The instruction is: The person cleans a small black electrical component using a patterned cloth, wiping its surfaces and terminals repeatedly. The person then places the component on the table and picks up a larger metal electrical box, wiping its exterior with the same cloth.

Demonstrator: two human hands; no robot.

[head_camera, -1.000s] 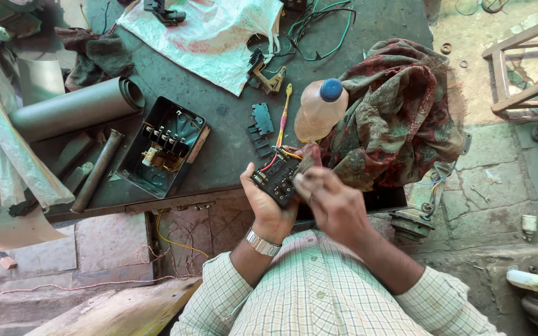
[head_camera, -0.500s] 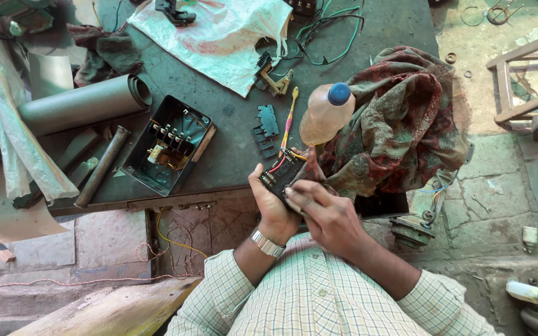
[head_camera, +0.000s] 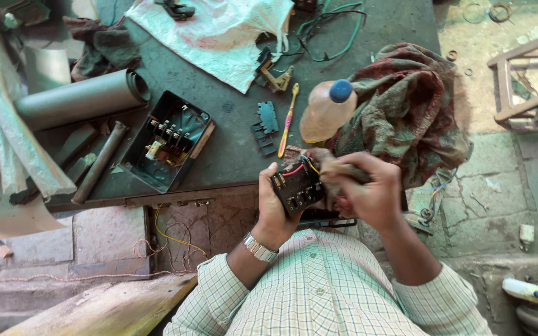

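While the left hand is clamped around a small black electrical block with red and yellow wires, held just off the near edge of the bench, the right hand is closed on a wad of dirty rag pressed against the block's upper right corner. Judging by that, the block is being wiped clean. More of this calls for a steady left-hand hold and care around the loose wires; an open black switch box lies on the bench toward the left.

A dark green table carries an open black switch box near its front edge, a grey roll toward the left, white sacking at the back, and a plastic bottle beside patterned cloth at the right edge.
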